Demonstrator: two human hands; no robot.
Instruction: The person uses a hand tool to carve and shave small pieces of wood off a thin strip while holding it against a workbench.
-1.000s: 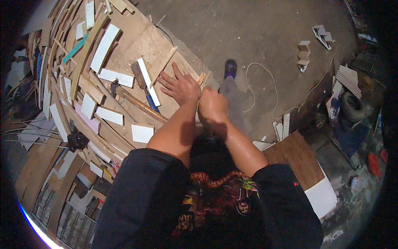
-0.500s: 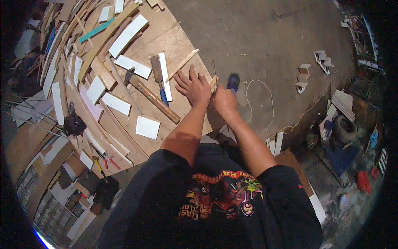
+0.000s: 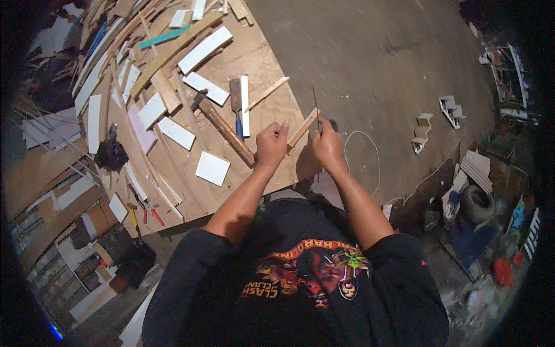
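Observation:
My left hand [image 3: 272,143] is closed near the table's right edge, its fingers curled round the lower end of a narrow wooden strip [image 3: 303,128]. That strip slants up and right, its far end past the table edge. My right hand [image 3: 328,144] is closed on a thin dark blade [image 3: 315,103], seen edge-on and saw-like, pointing away from me beside the strip's far end. The blade's handle is hidden in my fist. Left of my left hand lies a hammer [image 3: 226,128] with a wooden handle. Beyond it are a blue-handled chisel [image 3: 236,104] and a narrow white strip [image 3: 245,107].
The plywood table [image 3: 263,63] carries several white-faced offcuts, a square white piece [image 3: 213,168], long curved strips and red-handled pliers [image 3: 156,216]. On the floor, right, lie a pale cord [image 3: 378,159], stepped wooden pieces [image 3: 424,132] and a tyre [image 3: 477,201].
My left hand has gone from lying flat with spread fingers to closed round the strip. More of the strip shows now. The right hand and blade have shifted slightly right; the view has shifted too.

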